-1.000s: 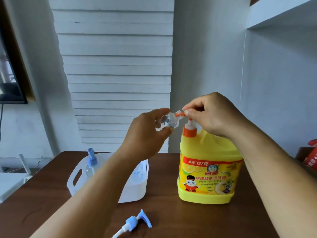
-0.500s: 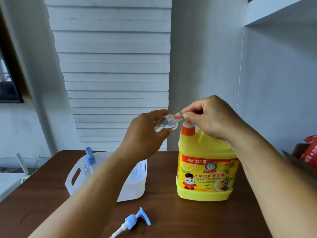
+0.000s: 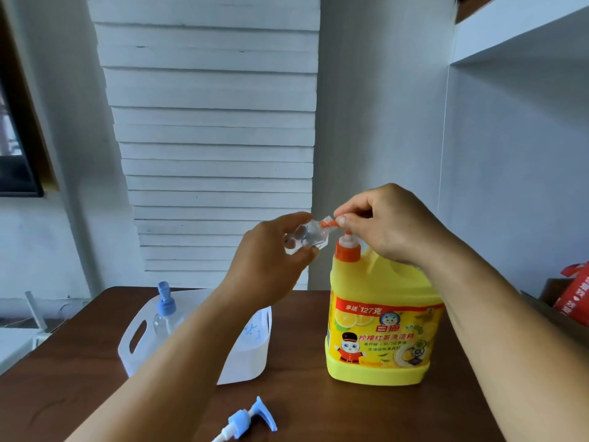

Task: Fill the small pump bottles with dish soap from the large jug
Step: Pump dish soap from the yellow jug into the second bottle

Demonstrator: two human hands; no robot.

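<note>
A large yellow dish-soap jug with an orange pump stands on the brown table. My right hand rests on top of the pump head, fingers curled over it. My left hand holds a small clear bottle tilted on its side, its open neck against the orange nozzle. A blue pump head with its tube lies loose on the table near the front edge. Another small clear bottle with a blue pump stands in the white bin.
The white plastic bin with a handle slot sits left of the jug, partly hidden by my left forearm. A red package lies at the table's right edge. White walls stand close behind the table.
The pump head first sank under my right hand, then rose again. The small bottle stays at the nozzle. The view shifted slightly.
</note>
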